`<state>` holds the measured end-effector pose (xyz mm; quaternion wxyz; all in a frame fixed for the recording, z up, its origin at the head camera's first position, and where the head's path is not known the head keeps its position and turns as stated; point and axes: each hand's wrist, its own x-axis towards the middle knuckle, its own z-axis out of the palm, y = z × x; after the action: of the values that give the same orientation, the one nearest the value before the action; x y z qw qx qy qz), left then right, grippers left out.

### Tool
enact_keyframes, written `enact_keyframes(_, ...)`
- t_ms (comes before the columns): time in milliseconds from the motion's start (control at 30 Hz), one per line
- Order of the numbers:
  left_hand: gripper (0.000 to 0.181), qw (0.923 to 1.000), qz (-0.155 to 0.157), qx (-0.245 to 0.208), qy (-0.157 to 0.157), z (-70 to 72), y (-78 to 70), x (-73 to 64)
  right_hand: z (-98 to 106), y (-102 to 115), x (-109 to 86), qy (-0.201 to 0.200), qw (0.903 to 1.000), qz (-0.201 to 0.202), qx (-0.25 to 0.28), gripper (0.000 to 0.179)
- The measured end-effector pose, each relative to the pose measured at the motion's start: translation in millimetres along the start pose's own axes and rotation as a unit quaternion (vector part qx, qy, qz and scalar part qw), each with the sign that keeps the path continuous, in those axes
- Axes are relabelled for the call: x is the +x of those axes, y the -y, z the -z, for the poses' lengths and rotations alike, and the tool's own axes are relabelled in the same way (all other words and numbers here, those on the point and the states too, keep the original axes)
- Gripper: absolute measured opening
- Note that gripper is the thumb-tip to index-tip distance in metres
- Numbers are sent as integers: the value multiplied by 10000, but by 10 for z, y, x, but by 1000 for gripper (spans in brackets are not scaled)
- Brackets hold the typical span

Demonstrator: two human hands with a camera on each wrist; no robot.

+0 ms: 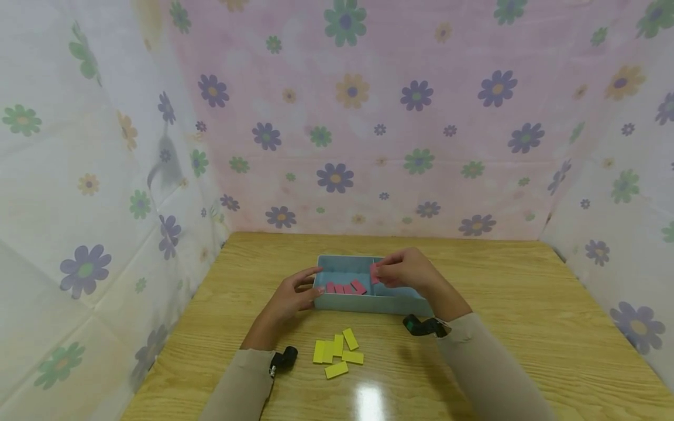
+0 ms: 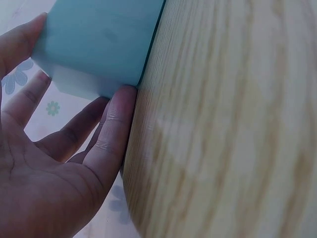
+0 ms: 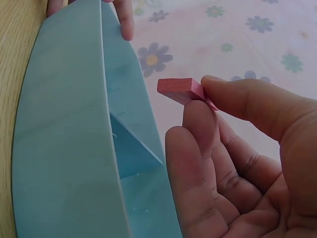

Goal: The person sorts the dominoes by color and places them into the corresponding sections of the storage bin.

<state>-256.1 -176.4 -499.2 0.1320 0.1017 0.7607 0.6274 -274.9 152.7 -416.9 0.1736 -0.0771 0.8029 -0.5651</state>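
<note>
- Right wrist view: the right hand (image 3: 237, 163) pinches a pink block (image 3: 178, 85) at one end between thumb and finger, above the blue box (image 3: 64, 124).
- The block looks light, stiff and hardly fragile; its flat faces may slide a little, so a grip across them seems surest.
- Left hand (image 1: 291, 295): fingers relaxed and spread, resting against the box's left end.
- Whether the block touches the divider (image 3: 130, 152) is hard to judge from the head view.

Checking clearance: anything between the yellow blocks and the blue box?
Nothing: only bare tabletop separates the yellow blocks from the blue box, as the head view shows.
</note>
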Motion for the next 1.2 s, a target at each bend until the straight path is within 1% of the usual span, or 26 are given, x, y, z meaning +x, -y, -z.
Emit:
enact_keyframes(267,64,10000,-35,-46,36,2,10,9,-90,-12,87,-97,9998,-100,166,29)
enact_keyframes(400,65,10000,-48,-54,43,2,10,12,-137,-32,135,-258,9993,-172,216,29)
enact_keyframes(600,65,10000,-48,18,1,-2,7,3,-200,-27,178,-478,9983,-311,138,29)
enact_keyframes(967,66,10000,-54,58,17,0,38,20,-269,-56,242,-413,9988,-274,34,25)
enact_keyframes(1200,67,10000,0,-31,-4,-2,20,14,-316,-56,258,-394,9988,-287,47,23)
